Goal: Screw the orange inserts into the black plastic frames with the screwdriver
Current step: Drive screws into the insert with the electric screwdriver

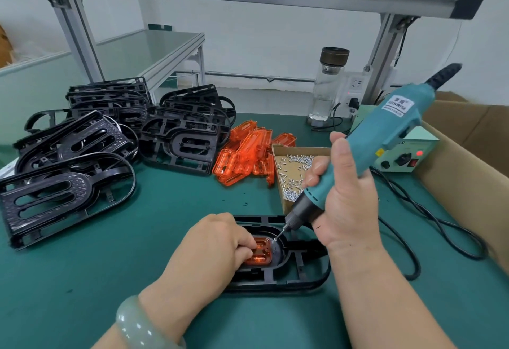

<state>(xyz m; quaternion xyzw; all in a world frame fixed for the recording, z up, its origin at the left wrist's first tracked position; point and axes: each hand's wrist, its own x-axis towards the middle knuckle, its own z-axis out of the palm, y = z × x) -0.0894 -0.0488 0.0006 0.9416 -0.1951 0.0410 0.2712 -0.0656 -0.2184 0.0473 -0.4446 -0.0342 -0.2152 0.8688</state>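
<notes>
While the right hand [344,197] grips the screwdriver [385,139] near its nose and the left hand [217,241] pins the orange insert [260,253] inside the black frame [303,275] on the mat [110,280], I judge the insert light, stiff, brittle: hold its edges.

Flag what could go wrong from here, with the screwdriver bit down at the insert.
1. The left hand holds the orange insert with fingertips right beside the screwdriver bit; a slip could catch them.
2. The right hand holds the screwdriver tilted, so it may drive crooked or strip the black frame.
3. Only fingertips hold the insert down; the tool's torque might shift it off its holes.
</notes>
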